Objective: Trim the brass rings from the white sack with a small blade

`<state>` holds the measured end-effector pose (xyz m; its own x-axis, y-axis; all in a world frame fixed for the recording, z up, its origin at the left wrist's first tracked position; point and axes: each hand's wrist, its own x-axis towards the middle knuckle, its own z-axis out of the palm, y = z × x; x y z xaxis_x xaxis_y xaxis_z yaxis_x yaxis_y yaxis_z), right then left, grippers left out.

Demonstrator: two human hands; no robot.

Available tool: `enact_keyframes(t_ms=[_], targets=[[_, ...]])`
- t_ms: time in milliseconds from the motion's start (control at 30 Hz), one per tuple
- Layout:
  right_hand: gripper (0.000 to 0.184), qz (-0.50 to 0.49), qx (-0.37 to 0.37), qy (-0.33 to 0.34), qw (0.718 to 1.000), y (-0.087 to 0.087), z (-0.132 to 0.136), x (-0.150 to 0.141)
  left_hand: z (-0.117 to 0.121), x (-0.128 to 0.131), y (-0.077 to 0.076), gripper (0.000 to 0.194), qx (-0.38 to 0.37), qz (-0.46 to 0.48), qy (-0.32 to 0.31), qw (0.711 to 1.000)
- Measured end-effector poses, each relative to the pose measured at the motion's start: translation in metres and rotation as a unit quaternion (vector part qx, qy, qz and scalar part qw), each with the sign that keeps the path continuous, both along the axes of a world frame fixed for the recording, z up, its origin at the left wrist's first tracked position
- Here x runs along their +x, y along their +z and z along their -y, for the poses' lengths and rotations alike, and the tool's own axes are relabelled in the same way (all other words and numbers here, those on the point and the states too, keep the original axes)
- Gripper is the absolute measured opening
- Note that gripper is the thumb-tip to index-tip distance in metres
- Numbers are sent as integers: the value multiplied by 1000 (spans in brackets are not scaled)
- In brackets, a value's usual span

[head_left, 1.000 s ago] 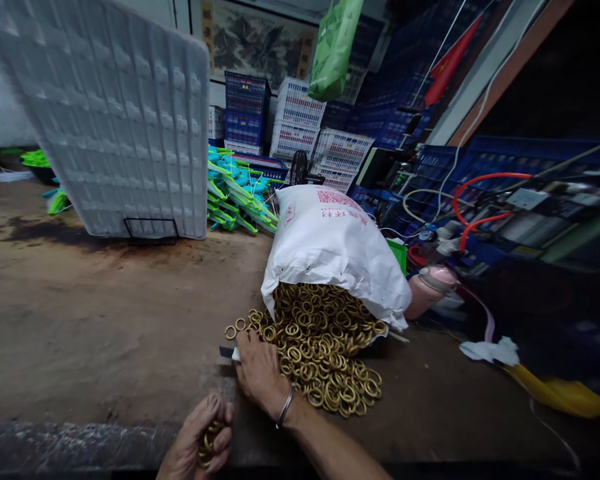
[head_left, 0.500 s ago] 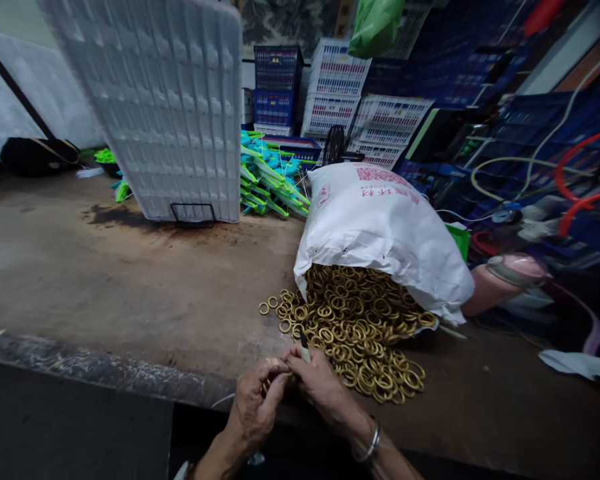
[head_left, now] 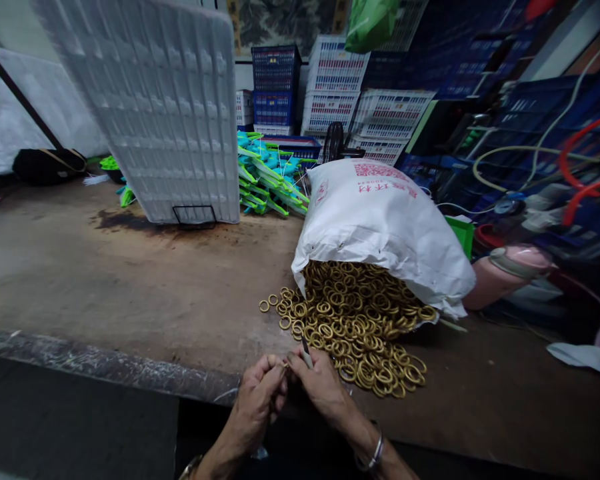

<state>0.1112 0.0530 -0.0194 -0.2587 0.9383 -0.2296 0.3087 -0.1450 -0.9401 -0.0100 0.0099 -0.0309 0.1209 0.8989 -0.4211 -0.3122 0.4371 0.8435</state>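
Note:
My left hand [head_left: 258,392] is closed at the table's front edge, with a bit of brass ring [head_left: 285,365] showing at its fingertips. Any other rings inside it are hidden by the fingers. Close against it, my right hand [head_left: 326,392] is closed around a small knife [head_left: 307,353] with a pale handle, its dark tip pointing up and away. Both hands' fingertips meet or nearly meet. Just beyond them, a heap of brass rings [head_left: 350,333] spills from the mouth of a white woven sack [head_left: 370,213] lying on its side.
A tall translucent ribbed panel [head_left: 165,120] stands in a black wire holder [head_left: 195,215] on the wooden table [head_left: 130,280]. Green and turquoise plastic pieces [head_left: 265,177] are piled behind. A pink bottle [head_left: 505,273] is right of the sack. Stacked crates [head_left: 333,87] line the back.
My right hand has left the rings near the sack's mouth and come to my left hand. The left hand rose to meet it. The camera view has turned left.

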Motion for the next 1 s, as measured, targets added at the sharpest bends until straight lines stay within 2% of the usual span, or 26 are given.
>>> enact_keyframes(t_ms=[233, 333, 400, 467, 733, 1000], targets=[[26, 10, 21, 15, 1000, -4, 0, 5, 3, 2, 5, 29, -3, 66, 7, 998], [22, 92, 92, 13, 991, -6, 4, 8, 2, 2, 7, 30, 1, 67, 19, 998], [17, 160, 145, 44, 975, -7, 9, 9, 1, 2, 6, 32, 11, 49, 25, 998], [20, 210, 173, 84, 959, -8, 13, 9, 1, 3, 4, 32, 24, 30, 30, 999], [31, 306, 188, 142, 922, -9, 15, 7, 1, 3, -2, 38, 26, 2, 48, 999], [28, 328, 175, 157, 915, -7, 16, 6, 3, 2, 2, 40, 24, -19, 41, 999]])
